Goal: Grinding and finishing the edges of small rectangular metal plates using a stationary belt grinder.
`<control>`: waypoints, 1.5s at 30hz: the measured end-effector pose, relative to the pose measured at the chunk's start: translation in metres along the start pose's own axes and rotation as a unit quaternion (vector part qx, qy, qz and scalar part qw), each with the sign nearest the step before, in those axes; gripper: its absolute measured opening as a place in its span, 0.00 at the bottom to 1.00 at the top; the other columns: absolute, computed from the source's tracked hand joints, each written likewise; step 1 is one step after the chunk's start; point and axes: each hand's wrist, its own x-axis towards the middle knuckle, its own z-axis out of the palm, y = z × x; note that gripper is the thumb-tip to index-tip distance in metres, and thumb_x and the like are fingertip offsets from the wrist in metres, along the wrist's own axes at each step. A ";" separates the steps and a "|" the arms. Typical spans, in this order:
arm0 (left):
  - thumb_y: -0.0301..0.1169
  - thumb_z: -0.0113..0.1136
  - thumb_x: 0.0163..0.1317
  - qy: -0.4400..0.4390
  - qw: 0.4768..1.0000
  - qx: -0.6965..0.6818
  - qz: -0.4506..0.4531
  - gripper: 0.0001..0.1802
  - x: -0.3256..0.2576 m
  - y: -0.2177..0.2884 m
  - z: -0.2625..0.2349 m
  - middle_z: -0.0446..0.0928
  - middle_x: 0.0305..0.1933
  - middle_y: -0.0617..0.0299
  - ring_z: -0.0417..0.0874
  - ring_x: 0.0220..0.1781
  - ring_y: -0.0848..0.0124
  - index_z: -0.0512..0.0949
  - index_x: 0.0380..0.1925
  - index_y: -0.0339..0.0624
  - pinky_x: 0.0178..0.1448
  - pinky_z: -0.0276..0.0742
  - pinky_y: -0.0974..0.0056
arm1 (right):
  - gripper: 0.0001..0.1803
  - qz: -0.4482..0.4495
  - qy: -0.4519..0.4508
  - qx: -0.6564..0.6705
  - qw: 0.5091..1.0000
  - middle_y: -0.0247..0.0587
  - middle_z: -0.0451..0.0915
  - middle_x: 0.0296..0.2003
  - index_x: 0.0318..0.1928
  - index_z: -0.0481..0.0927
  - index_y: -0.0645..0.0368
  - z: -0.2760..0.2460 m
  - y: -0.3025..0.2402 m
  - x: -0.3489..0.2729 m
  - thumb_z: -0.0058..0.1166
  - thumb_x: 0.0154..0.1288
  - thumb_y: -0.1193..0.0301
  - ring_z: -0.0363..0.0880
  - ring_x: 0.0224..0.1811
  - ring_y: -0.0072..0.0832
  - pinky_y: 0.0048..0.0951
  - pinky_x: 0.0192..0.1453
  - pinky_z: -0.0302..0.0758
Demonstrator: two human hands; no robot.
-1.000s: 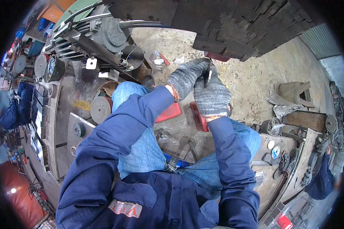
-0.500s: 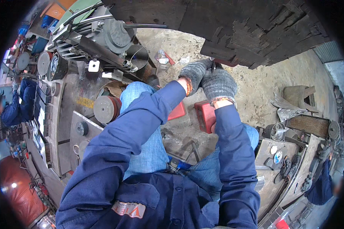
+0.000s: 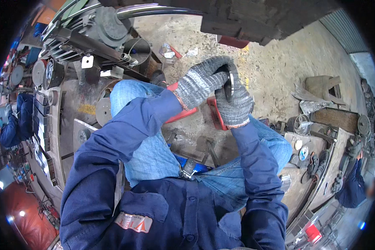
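Observation:
Both my hands wear grey knitted gloves and meet in front of me above my knees. Between them is a thin, curved metal piece with a shiny edge, standing nearly upright; the gloves hide much of it. My left hand closes on its upper part from the left. Lower down, my right hand wraps round it from the right. Red blocks show beneath and beside the gloves. Beyond my hands, a large dark, rough-faced mass fills the top of the view, apart from the gloves.
At the upper left stands a motor-driven machine with a dark belt-like strip. A metal bin sits below it. Discs and tools lie on a right-hand board. People in blue work at far left and far right.
Both hands have drawn back toward me from the dark mass's lower edge. The metal piece's shiny edge now shows between them. The dark mass sits higher in the view.

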 end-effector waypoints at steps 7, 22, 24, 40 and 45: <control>0.34 0.58 0.74 -0.008 0.999 -0.007 0.048 0.24 0.003 0.003 0.004 0.78 0.62 0.55 0.79 0.62 0.68 0.72 0.66 0.38 0.68 0.76 0.63 | 0.36 -0.026 0.028 -0.005 0.999 0.52 0.84 0.38 0.69 0.71 0.56 -0.004 0.001 0.001 0.61 0.58 0.73 0.84 0.37 0.51 0.48 0.39 0.78; 0.32 0.45 0.78 -0.014 0.994 0.094 0.046 0.20 0.043 -0.018 -0.002 0.81 0.58 0.53 0.82 0.57 0.68 0.74 0.63 0.36 0.64 0.76 0.65 | 0.30 0.195 -0.089 -0.109 0.971 0.55 0.86 0.39 0.70 0.72 0.49 -0.025 -0.040 0.052 0.54 0.68 0.59 0.86 0.41 0.52 0.48 0.45 0.82; 0.31 0.46 0.77 -0.029 0.993 0.115 0.018 0.21 0.045 -0.015 0.000 0.81 0.59 0.51 0.82 0.58 0.68 0.72 0.65 0.34 0.65 0.75 0.64 | 0.30 0.204 -0.092 -0.110 0.969 0.55 0.86 0.40 0.70 0.72 0.48 -0.025 -0.038 0.055 0.53 0.68 0.58 0.86 0.42 0.52 0.49 0.47 0.82; 0.34 0.50 0.73 -0.019 0.911 -0.373 -0.174 0.22 0.084 -0.076 0.008 0.82 0.56 0.54 0.85 0.51 0.66 0.71 0.64 0.41 0.55 0.83 0.59 | 0.26 0.264 -0.206 -0.139 0.932 0.55 0.84 0.54 0.62 0.80 0.52 -0.021 -0.028 0.111 0.46 0.69 0.55 0.82 0.57 0.52 0.49 0.63 0.77; 0.28 0.51 0.72 -0.054 0.960 0.268 0.060 0.15 0.067 -0.037 -0.001 0.82 0.53 0.52 0.84 0.55 0.61 0.75 0.57 0.39 0.59 0.78 0.57 | 0.26 0.250 -0.159 -0.129 0.946 0.56 0.86 0.47 0.60 0.80 0.53 -0.014 -0.018 0.085 0.50 0.68 0.54 0.84 0.52 0.53 0.50 0.57 0.79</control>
